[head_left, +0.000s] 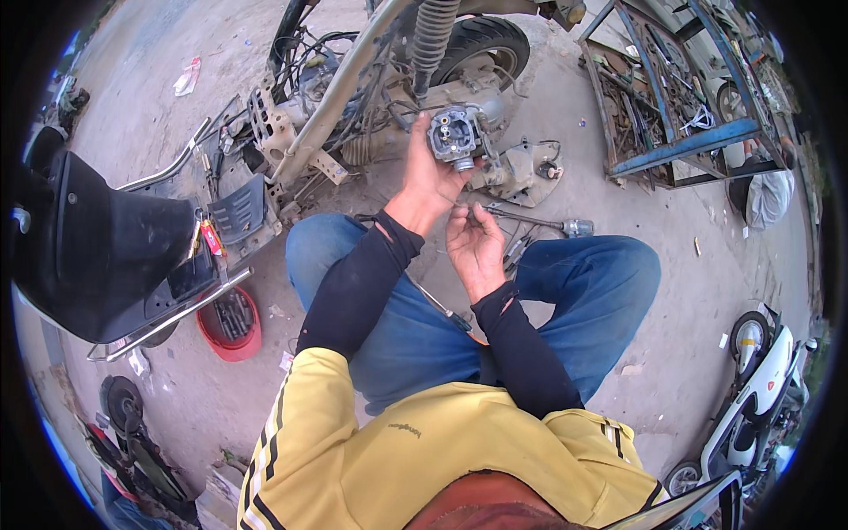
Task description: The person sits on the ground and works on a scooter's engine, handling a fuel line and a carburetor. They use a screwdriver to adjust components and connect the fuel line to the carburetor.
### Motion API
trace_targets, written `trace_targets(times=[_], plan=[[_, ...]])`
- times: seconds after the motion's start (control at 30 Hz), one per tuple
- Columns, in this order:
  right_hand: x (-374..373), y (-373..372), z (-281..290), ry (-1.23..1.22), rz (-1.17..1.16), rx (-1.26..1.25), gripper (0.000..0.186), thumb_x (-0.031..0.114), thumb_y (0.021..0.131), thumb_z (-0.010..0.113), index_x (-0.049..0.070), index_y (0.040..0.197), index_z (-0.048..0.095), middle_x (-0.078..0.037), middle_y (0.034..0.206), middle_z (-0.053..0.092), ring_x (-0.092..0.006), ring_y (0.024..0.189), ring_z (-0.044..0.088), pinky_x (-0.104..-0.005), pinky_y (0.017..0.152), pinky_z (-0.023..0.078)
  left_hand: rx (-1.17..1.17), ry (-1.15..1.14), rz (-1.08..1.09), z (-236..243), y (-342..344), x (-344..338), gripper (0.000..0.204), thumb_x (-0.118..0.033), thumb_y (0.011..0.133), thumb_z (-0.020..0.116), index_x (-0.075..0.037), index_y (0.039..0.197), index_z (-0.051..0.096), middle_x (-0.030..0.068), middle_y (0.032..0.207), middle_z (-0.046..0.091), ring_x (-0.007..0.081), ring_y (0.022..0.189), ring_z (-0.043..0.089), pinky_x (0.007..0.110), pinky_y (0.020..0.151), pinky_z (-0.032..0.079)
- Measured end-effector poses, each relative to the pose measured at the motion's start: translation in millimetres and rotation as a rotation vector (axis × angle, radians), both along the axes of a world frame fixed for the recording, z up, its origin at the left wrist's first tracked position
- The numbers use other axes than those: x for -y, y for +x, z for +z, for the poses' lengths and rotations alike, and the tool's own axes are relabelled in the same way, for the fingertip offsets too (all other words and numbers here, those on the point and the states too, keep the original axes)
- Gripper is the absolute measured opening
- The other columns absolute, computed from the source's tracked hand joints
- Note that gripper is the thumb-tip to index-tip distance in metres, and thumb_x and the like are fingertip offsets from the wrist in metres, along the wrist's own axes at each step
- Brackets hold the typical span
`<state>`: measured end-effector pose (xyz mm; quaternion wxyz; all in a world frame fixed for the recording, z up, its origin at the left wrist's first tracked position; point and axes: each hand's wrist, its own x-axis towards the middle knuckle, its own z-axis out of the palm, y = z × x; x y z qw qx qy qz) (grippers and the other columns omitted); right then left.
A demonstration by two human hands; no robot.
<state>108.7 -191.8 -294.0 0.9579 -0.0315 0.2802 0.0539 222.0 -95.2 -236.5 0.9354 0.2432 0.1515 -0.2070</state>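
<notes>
My left hand (427, 175) grips a carburetor (453, 134) by its side, with the thumb along its left edge. The carburetor's open underside faces up, and small brass parts show inside. Just below it, my right hand (477, 249) is closed, thumb and fingertips pinched together. Something thin may be between those fingertips, but it is too small to name. Beyond both hands stands a partly stripped scooter with a dirty engine (468, 93) and a rear shock absorber (435, 40). A detached dusty cover (527, 172) lies on the ground right of the carburetor.
A thin rod with a grey cylindrical end (578, 229) lies near my right knee. At left are a black scooter seat (106, 238) and a red bowl (240, 346) holding dark sockets. A blue metal rack (685, 148) of tools stands far right. A white motorbike (751, 415) is parked at lower right.
</notes>
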Motion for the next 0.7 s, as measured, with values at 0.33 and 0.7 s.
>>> trace_targets(times=[0.33,0.7], plan=[[13.3,-14.8,7.1,0.068,0.04,0.026,0.012,0.008,0.095,0.07,-0.001,0.1,0.063,-0.012,0.098,0.067,-0.0196,0.086,0.068,-0.0257,0.074,0.061,-0.018,-0.038,0.002,-1.9,-2.2,1.5,0.055,-0.059,0.101,0.046,-0.013,0.126,0.062,0.0074,0.12,0.068,0.0264,0.107,0.065,0.05,0.095,0.053],[84.6,-6.9,101.9,-1.15,0.054,0.382,0.014,0.012,0.099,0.065,0.0,0.103,0.058,-0.014,0.102,0.066,-0.0202,0.081,0.066,-0.0308,0.071,0.052,0.013,0.241,-0.019,-8.0,-1.3,-2.9,0.04,-0.05,0.102,0.055,-0.016,0.124,0.059,0.003,0.111,0.07,0.0174,0.098,0.068,0.04,0.081,0.055]])
